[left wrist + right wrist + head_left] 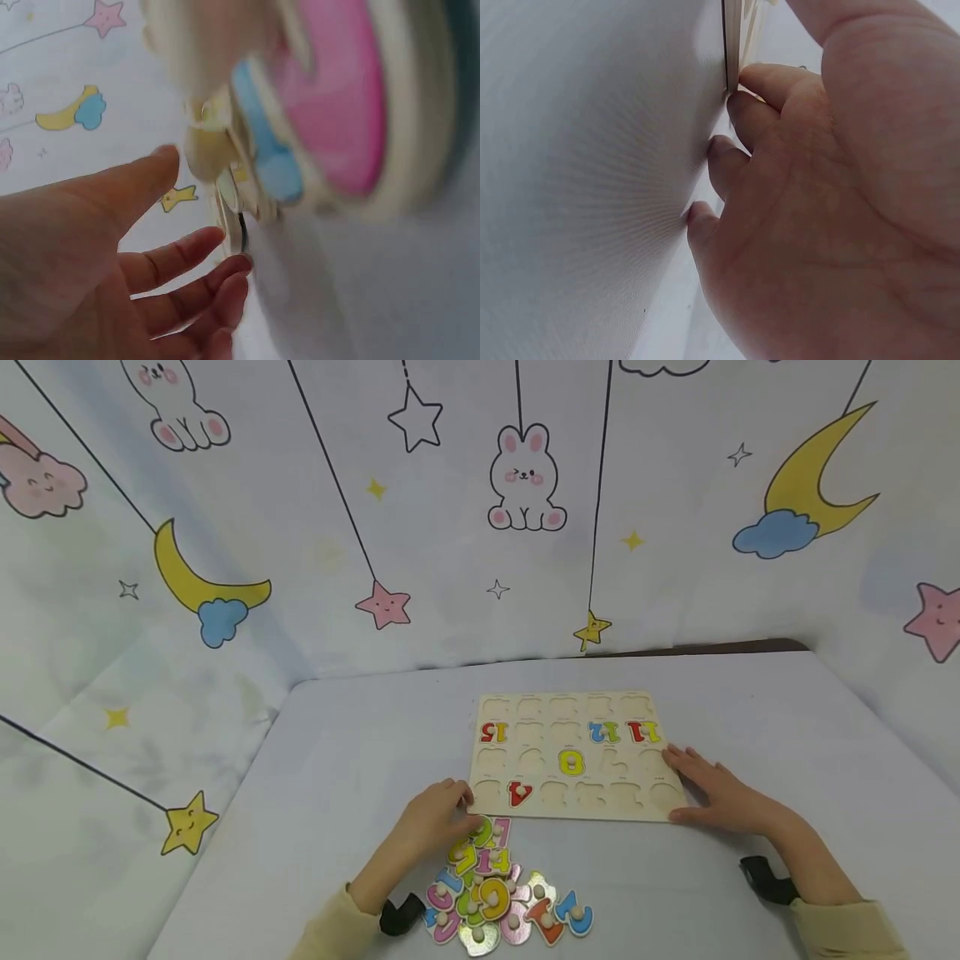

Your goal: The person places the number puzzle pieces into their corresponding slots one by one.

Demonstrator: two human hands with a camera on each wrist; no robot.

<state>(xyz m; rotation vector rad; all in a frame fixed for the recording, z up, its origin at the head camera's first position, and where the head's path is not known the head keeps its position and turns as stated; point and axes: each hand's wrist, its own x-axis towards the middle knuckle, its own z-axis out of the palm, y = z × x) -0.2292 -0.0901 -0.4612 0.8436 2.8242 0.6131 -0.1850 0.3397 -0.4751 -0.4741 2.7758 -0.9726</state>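
Observation:
A pale wooden number-puzzle board (555, 815) lies on the table, its numerals upside down to me. Seated in it are a red 4 (519, 793), a yellow 8 (572, 762), a 15 (493, 732), a 12 (603, 732) and an 11 (643, 732); other recesses are bare. My left hand (435, 818) touches the board's near left corner, fingers loosely bent and thumb apart from them in the left wrist view. At the right edge, my right hand (723, 797) rests with spread fingers; the right wrist view shows fingertips against the board's side (733, 45).
Between my left hand and the table's near side lies a heap of knobbed number pieces (493, 897), overlapping one another. A blue piece (574, 914) sits at its right end. The white table (360, 735) meets a patterned cloth backdrop (450, 552) behind.

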